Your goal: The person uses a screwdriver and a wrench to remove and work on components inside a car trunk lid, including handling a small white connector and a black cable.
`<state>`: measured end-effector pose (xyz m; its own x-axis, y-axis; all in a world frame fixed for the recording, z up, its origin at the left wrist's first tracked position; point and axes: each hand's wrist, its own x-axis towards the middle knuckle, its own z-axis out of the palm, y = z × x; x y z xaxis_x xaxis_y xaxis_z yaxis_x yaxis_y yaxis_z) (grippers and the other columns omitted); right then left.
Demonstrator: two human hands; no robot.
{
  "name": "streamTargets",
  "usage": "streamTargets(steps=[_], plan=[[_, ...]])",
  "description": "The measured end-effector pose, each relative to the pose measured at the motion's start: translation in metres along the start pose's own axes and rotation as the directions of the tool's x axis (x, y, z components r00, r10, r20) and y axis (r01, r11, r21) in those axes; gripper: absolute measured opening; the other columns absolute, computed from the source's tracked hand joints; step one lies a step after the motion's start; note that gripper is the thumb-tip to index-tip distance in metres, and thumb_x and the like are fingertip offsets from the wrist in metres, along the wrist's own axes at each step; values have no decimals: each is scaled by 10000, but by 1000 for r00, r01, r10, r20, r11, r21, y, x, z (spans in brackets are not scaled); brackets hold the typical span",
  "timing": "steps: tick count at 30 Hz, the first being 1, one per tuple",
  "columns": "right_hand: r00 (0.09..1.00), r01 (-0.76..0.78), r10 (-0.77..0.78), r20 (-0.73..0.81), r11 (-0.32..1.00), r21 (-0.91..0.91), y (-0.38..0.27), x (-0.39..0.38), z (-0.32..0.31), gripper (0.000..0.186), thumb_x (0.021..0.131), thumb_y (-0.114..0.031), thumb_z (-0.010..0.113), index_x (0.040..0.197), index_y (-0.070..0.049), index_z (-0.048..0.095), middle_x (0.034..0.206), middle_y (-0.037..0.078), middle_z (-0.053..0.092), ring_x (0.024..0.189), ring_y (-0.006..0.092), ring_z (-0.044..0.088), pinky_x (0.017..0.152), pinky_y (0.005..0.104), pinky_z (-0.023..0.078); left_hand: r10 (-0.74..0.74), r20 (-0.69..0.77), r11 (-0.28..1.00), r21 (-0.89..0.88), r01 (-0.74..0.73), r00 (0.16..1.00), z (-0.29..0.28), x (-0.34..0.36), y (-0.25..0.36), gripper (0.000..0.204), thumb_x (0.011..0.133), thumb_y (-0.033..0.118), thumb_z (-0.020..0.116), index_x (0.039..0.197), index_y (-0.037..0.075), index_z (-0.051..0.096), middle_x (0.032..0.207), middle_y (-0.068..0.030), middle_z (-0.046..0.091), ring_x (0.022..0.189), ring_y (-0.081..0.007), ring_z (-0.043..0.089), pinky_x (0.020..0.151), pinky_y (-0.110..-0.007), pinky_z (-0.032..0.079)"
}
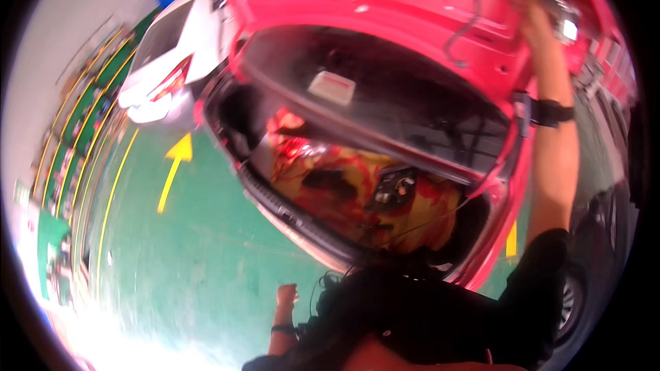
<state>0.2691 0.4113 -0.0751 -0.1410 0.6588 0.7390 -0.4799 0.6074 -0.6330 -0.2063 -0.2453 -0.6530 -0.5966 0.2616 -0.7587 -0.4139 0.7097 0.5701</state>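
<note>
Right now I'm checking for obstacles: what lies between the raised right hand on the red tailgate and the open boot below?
In the head view, only the tailgate's rear window lies between the right hand and the boot.

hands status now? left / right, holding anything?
Left hand: loosely closed at the person's side, nothing visibly held.
Right hand: raised, gripping the edge of the red trunk lid.

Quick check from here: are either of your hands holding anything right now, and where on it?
The right hand is raised to the open red trunk lid, at its upper edge; the grip itself is blurred. The left hand hangs closed, apparently empty.
</note>
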Motion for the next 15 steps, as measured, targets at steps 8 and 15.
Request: streamTargets(steps=[8, 15], plan=[[940, -162, 71, -334, 954, -253, -17, -30, 128, 176, 995, -182, 550, 1111, -89, 644, 846, 17, 674, 590, 61, 465, 511, 192, 355, 296, 246, 950, 23, -311, 923, 40, 12, 95, 133, 871, 117, 606, 924, -4, 629, 819, -83, 596, 691, -200, 623, 525, -347, 545], [915, -168, 47, -401, 948, -271, -35, -37, 121, 122, 986, -117, 515, 1042, -86, 619, 803, 51, 659, 499, 55, 389, 427, 207, 253, 718, 570, 608, -235, -759, 399, 173, -216, 337, 204, 997, 148, 585, 1172, 43, 584, 1037, -41, 642, 908, -83, 598, 765, -243, 492]])
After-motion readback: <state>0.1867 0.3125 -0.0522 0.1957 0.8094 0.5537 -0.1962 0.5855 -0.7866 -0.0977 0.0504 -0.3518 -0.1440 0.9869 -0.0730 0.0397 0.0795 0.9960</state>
